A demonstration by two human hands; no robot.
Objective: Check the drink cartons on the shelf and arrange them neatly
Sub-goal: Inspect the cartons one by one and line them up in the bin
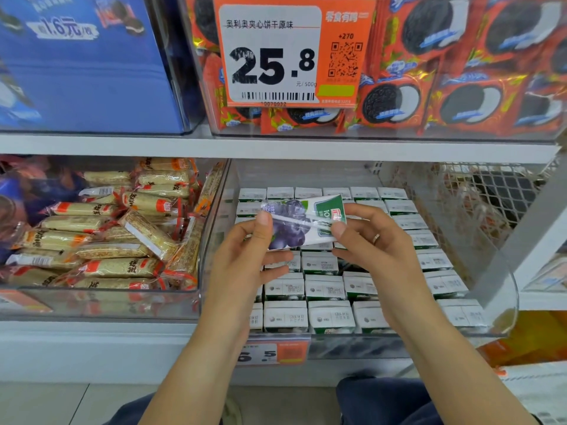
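I hold one drink carton tilted above the clear bin on the lower shelf. Left hand pinches its left end, right hand its right, fingers curled round it. Below, rows of cartons stand packed upright.

Both forearms are bare with no sleeves showing, the left hand wears nothing, the right hand carries a plain band ring on one finger, and dark navy trousers cover the legs at the bottom edge.
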